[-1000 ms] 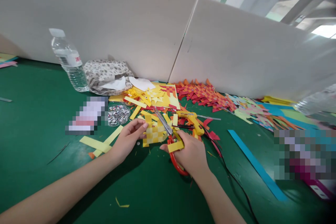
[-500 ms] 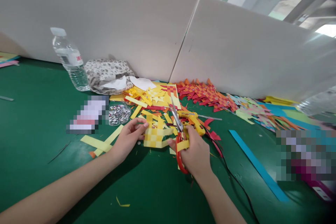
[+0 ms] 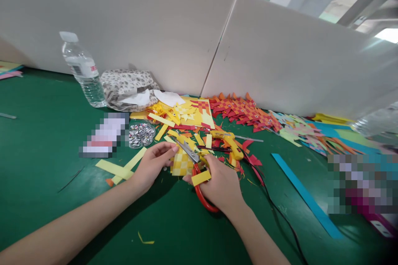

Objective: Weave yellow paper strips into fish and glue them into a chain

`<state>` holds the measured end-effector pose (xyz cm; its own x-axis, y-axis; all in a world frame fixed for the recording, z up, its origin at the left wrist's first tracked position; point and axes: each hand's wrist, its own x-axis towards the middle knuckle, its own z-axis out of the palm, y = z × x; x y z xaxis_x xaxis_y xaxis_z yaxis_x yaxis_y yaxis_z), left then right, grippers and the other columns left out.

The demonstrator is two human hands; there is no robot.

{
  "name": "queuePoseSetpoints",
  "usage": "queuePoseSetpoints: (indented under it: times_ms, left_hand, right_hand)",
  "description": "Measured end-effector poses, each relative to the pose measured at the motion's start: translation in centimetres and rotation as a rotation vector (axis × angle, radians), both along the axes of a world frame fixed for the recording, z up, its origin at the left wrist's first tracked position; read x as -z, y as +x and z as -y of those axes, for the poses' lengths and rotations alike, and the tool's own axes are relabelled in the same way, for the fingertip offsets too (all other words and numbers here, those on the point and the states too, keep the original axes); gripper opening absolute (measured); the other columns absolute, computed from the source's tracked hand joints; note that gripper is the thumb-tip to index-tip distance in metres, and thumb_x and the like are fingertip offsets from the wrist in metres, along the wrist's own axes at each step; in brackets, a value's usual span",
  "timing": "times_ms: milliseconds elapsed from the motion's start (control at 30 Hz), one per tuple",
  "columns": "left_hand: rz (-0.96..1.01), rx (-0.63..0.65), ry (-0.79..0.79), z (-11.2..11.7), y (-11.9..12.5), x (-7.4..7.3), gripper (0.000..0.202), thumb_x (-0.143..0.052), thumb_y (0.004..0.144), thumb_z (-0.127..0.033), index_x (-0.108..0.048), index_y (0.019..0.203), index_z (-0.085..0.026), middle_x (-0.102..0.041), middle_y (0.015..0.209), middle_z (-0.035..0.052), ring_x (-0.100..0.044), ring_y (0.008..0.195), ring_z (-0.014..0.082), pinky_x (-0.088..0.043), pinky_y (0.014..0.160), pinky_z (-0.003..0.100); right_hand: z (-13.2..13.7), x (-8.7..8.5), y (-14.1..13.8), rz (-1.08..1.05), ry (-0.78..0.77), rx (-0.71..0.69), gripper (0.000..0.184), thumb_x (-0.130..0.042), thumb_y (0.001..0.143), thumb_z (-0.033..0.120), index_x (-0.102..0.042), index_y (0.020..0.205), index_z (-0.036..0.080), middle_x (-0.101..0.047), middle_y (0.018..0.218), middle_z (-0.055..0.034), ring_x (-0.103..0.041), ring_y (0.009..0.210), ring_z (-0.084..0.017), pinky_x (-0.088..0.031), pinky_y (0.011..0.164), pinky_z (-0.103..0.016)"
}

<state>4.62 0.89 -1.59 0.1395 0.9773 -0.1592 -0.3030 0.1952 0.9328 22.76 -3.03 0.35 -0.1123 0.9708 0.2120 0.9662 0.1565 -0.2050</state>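
Between my hands is a small woven paper piece (image 3: 183, 165), checkered in two yellows. My left hand (image 3: 155, 161) pinches its upper left corner between thumb and fingers. My right hand (image 3: 219, 180) is closed round red-handled scissors (image 3: 189, 152), whose blades lie across the top of the weave and point toward my left fingertips. A short yellow paper strip (image 3: 201, 178) shows against the right-hand fingers. Whether the blades are cutting paper I cannot tell. Behind my hands lies a yellow glue gun (image 3: 230, 143) among paper scraps.
A water bottle (image 3: 83, 70) and a patterned cloth pouch (image 3: 129, 87) stand by the white partition (image 3: 139, 20). Red-orange woven fish (image 3: 242, 112) are heaped to their right. A dish of googly eyes (image 3: 141, 134), a blue strip (image 3: 304, 194) and a black cable (image 3: 280, 213) lie on the green table.
My right hand and the scissors have moved left, and the blades have swung from upright to lying over the weave's top. My left hand keeps its pinch in nearly the same place.
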Motion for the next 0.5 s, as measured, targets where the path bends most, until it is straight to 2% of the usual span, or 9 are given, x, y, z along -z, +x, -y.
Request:
queuePoseSetpoints:
  times_ms: [167,400,500]
  left_hand:
    - [0.001,0.016,-0.003,0.12,-0.01,-0.29,0.021,-0.071,0.069,-0.037,-0.066,0.078,-0.018,-0.065,0.077,-0.0005,-0.056,0.060,0.0067,-0.044,0.051,0.015]
    - [-0.013,-0.009,-0.001,0.13,0.01,-0.24,0.022,-0.072,0.068,-0.036,-0.067,0.079,-0.018,-0.065,0.078,0.0001,-0.057,0.062,0.0084,-0.045,0.052,0.017]
    - [-0.019,-0.011,0.005,0.04,-0.04,-0.01,0.021,-0.071,0.068,-0.036,-0.067,0.079,-0.019,-0.066,0.078,-0.0002,-0.057,0.062,0.0083,-0.045,0.052,0.017]
  right_hand:
    - [-0.07,0.03,-0.07,-0.019,0.014,-0.007,0.039,-0.056,0.069,0.051,-0.052,0.092,0.019,-0.066,0.073,-0.0029,-0.062,0.065,-0.021,-0.032,0.053,-0.026]
    - [-0.01,-0.12,-0.07,-0.041,0.037,-0.020,0.030,-0.057,0.068,0.051,-0.052,0.072,0.021,-0.061,0.059,0.0000,-0.057,0.053,-0.016,-0.026,0.049,-0.025]
    - [-0.02,0.12,0.12,-0.034,0.056,-0.029,0.027,-0.056,0.070,0.048,-0.053,0.070,0.021,-0.060,0.056,0.0000,-0.056,0.051,-0.015,-0.025,0.049,-0.024]
